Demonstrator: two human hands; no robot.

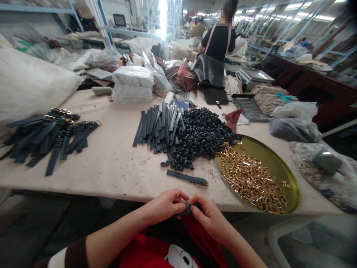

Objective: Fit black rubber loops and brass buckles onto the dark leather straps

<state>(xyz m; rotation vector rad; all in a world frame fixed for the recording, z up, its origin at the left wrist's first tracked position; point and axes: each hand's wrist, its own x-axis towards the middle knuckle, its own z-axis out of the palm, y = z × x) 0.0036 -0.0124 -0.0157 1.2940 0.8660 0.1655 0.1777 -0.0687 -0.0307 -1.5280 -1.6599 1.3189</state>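
Note:
Close to the table's front edge, my left hand (169,204) and my right hand (208,216) meet with fingers pinched on a short dark strap (187,210). Most of that strap is hidden by the fingers. Just beyond them lies a single dark strap (185,177) with a gold buckle at its right end. Farther back is a stack of plain dark straps (157,128), and against it a heap of small black strap loops (203,134). Gold buckles (251,175) cover much of a round gold tray (291,186) to the right.
Buckled straps (52,136) are piled at the left of the table (111,163). Wrapped white packs (133,83), a black bag (210,72) and plastic bags (295,121) stand behind and right. A person in black (219,41) is across the table. A pale bin (275,238) sits below right.

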